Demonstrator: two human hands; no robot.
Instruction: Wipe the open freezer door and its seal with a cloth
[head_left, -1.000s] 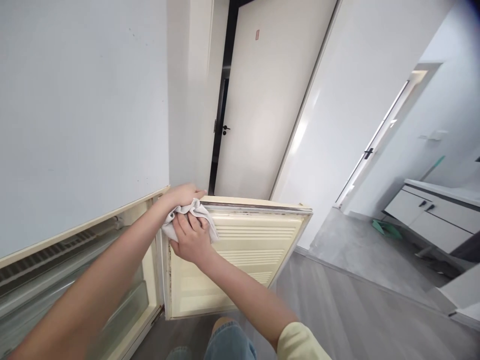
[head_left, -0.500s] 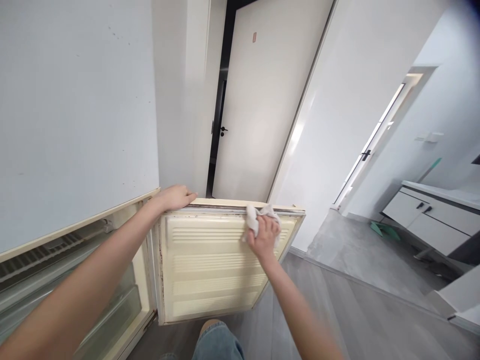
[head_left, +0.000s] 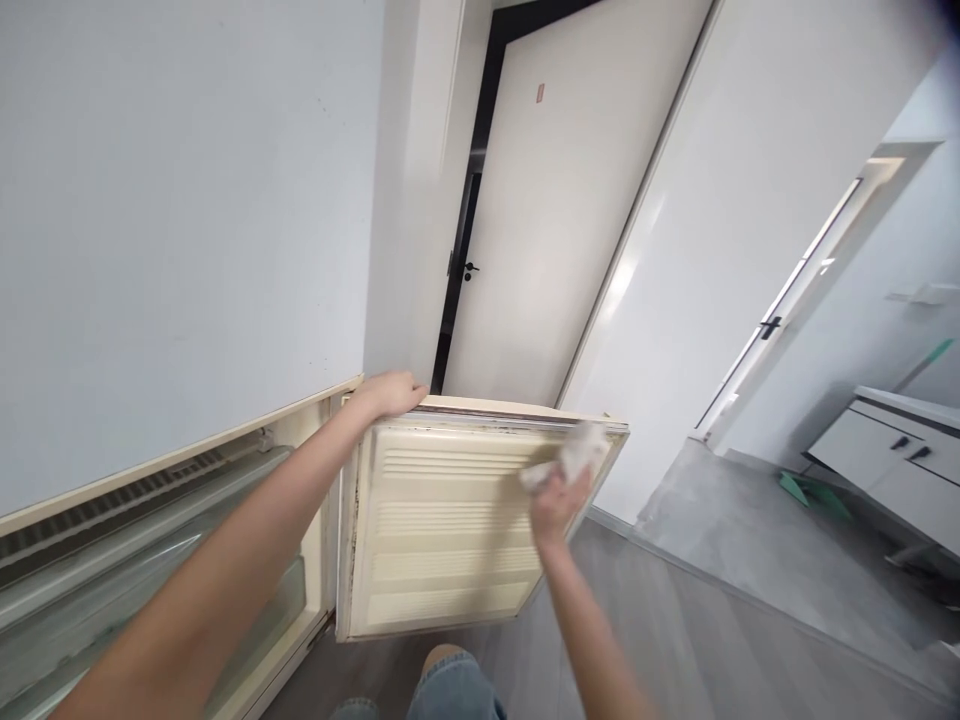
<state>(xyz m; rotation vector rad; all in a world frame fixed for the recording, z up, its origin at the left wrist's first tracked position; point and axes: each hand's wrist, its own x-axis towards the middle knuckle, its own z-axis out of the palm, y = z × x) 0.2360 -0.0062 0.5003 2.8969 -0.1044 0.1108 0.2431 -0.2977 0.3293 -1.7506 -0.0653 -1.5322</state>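
Bare forearms, blue denim jeans (head_left: 450,690)

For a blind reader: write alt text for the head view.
A right hand presses a crumpled white cloth against the top far corner of an open cream ribbed fridge door, while the left hand grips the door's top edge near the hinge. Behind stands a white room door.

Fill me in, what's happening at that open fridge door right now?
A person is wiping the inside of an open, yellowed fridge door. The right hand presses a white cloth against the upper right corner of the door's inner panel, near the top seal. The left hand grips the door's top edge at the hinge side. The fridge compartment stands open to the left.
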